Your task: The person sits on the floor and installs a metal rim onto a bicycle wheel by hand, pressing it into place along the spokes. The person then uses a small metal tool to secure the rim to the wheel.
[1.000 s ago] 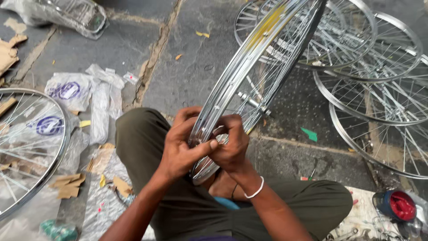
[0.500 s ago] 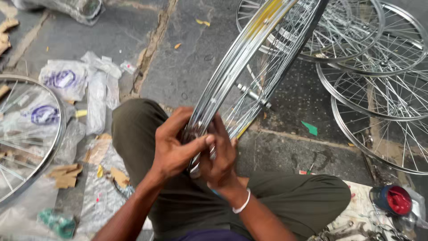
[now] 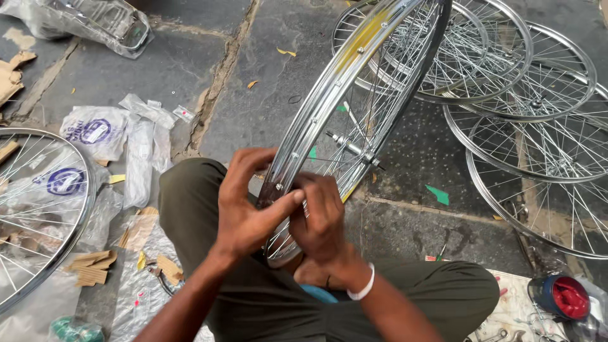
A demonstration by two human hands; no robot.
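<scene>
A shiny spoked bicycle wheel (image 3: 334,95) stands tilted on edge between my knees, its hub and axle (image 3: 352,149) showing through the spokes. My left hand (image 3: 244,212) wraps the outer side of the rim's lower part, thumb pressed across it. My right hand (image 3: 323,221), with a white band at the wrist, grips the same stretch of rim from the inner side, fingers curled among the spokes. The two hands touch at the rim. What the right fingertips pinch is hidden.
Several finished spoked wheels (image 3: 525,107) lie overlapped on the stone floor at the right. Another wheel (image 3: 44,209) lies at the left over plastic bags (image 3: 95,132) and cardboard scraps (image 3: 92,267). A red-capped container (image 3: 562,296) sits at the lower right.
My hands have slid slightly down and right along the rim; the left thumb now reaches across to the right hand. The wheel stays upright in the same place.
</scene>
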